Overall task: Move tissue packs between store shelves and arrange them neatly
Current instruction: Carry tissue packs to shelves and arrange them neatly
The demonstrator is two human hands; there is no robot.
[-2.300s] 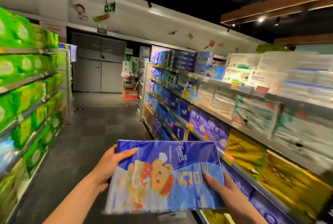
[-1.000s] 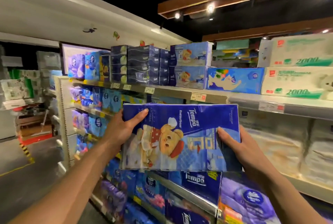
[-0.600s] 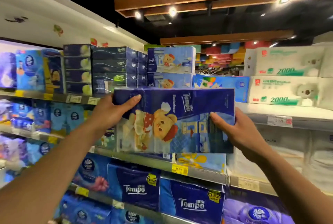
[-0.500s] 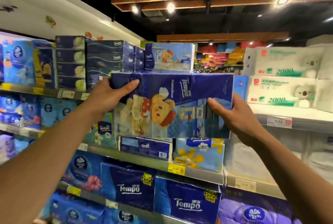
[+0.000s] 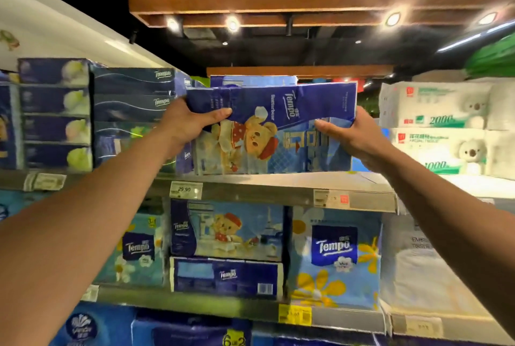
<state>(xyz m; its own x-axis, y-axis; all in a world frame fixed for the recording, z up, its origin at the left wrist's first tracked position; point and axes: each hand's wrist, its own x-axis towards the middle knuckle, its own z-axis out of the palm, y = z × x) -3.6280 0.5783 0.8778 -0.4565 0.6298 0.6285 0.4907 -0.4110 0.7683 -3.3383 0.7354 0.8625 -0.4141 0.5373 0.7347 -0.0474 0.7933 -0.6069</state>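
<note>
A blue Tempo tissue pack point(image 5: 267, 134) printed with a bear stands at the top shelf point(image 5: 250, 187), its lower edge at the shelf board. My left hand point(image 5: 189, 123) grips its upper left corner, thumb across the front. My right hand point(image 5: 351, 131) holds its right edge, thumb on the front. Behind the pack the top of a matching bear pack point(image 5: 250, 80) shows. Another bear pack point(image 5: 227, 230) lies one shelf lower on a dark blue Tempo pack point(image 5: 225, 276).
Stacked dark blue Tempo boxes point(image 5: 133, 103) stand just left of the held pack. White packs with a koala point(image 5: 434, 128) fill the top shelf at right. A flowered Tempo pack point(image 5: 334, 256) sits on the shelf below. Wooden beams with spotlights hang overhead.
I turned from the aisle to the shelves and raised the bear pack from waist height to the top shelf, both hands holding it throughout. It now stands in front of the stacked bear packs.
</note>
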